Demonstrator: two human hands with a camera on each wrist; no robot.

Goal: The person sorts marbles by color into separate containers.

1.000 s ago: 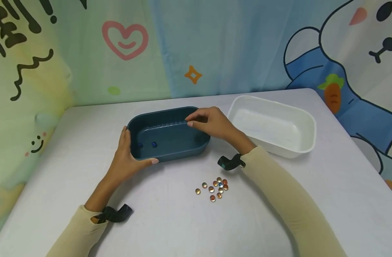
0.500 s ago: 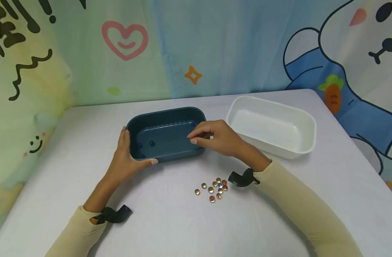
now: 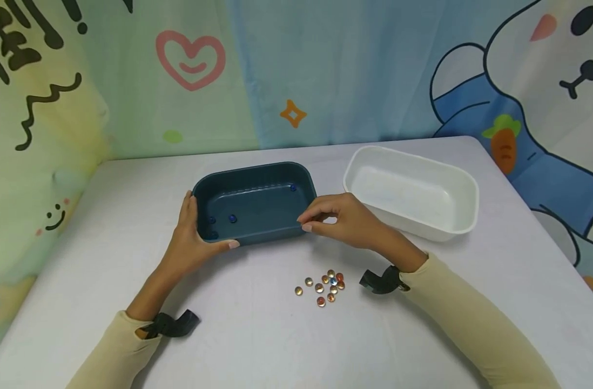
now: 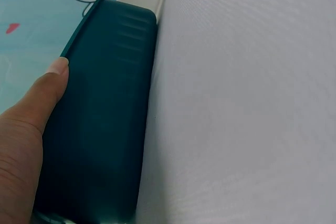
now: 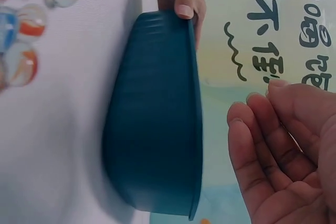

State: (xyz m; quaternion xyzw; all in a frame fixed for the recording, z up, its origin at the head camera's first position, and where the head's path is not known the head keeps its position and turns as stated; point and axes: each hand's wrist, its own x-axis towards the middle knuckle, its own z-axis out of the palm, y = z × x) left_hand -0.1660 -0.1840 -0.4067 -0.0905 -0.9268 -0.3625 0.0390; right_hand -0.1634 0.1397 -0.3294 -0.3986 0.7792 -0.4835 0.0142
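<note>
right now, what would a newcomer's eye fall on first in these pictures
Probably the dark teal tub on the white table, its near left corner held by the left hand, with a white tub to its right. Next, likely the small cluster of shiny marbles lying on the table in front of the tubs. The bright cartoon curtain behind the table also stands out.

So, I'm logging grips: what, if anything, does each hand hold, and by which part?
Left hand: the teal tray, by its near-left corner. Right hand: nothing visible.
</note>
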